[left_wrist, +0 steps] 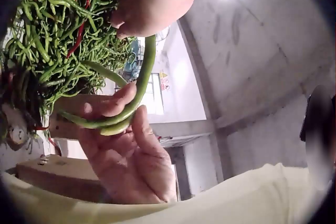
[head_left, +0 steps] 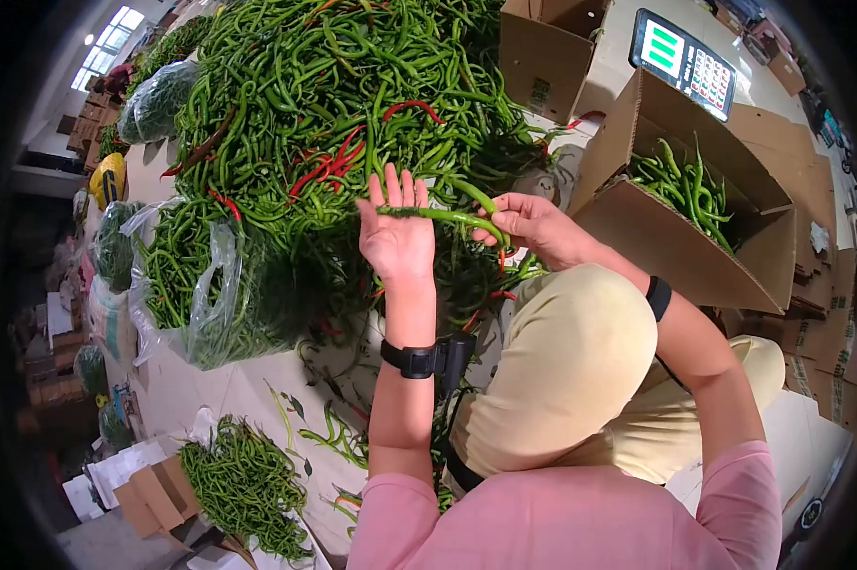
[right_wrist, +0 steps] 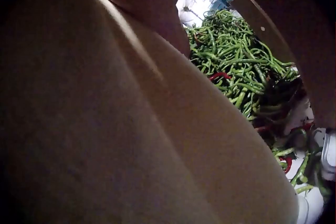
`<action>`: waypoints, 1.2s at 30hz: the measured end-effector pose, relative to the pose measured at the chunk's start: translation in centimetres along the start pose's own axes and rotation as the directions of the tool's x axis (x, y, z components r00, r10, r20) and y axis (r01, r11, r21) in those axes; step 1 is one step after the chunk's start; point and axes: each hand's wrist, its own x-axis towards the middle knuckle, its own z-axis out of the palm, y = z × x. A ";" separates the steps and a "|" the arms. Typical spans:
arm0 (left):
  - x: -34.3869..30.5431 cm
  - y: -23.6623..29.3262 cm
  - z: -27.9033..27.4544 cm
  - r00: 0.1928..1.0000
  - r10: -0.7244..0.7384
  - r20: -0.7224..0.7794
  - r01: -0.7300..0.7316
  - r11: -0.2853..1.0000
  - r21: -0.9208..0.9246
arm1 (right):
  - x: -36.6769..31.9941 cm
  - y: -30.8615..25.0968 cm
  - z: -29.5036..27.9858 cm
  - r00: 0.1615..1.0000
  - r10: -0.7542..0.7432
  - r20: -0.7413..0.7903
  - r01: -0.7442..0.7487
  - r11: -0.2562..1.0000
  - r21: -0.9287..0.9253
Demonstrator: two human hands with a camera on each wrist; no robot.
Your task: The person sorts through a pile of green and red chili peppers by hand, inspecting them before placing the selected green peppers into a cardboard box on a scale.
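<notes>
Palm up, my left hand (head_left: 396, 237) has its fingers straight, and one end of a long green chili pepper (head_left: 452, 218) lies across them. My right hand (head_left: 540, 230) pinches the other end of this pepper between thumb and fingers. A second green chili pepper (head_left: 476, 195) is in the same pinch. The left wrist view shows both peppers crossing at the right hand's fingers (left_wrist: 123, 100). Beyond the hands spreads a big heap of green chili peppers (head_left: 286, 85), with some red chili peppers (head_left: 326, 169) among them. In the right wrist view, the hand is hidden.
On the right, a cardboard box (head_left: 694, 261) holds several green peppers, with a digital scale (head_left: 683, 62) behind it. Another box (head_left: 547, 57) stands beside the heap. A clear plastic bag (head_left: 215, 285) of peppers is at left, and a smaller pepper pile (head_left: 243, 484) lies lower left.
</notes>
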 end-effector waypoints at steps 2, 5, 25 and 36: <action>-0.2 -0.6 0.2 0.998 0.032 0.058 -0.040 0.987 0.155 | 0.3 0.6 -0.4 0.999 0.039 0.006 -0.040 0.993 0.114; -1.4 -1.6 0.5 0.994 0.012 0.111 -0.054 0.920 0.388 | 0.6 0.9 -0.9 0.998 0.055 0.026 -0.060 0.958 0.280; 0.8 1.5 0.6 0.924 0.369 -0.105 -0.207 0.711 0.672 | 0.4 2.7 -2.2 0.988 0.092 0.121 -0.082 0.993 -0.089; -0.6 -1.9 1.6 0.990 0.113 0.079 -0.131 0.593 0.795 | 0.8 1.0 -0.1 0.985 0.076 0.156 -0.066 0.996 -0.067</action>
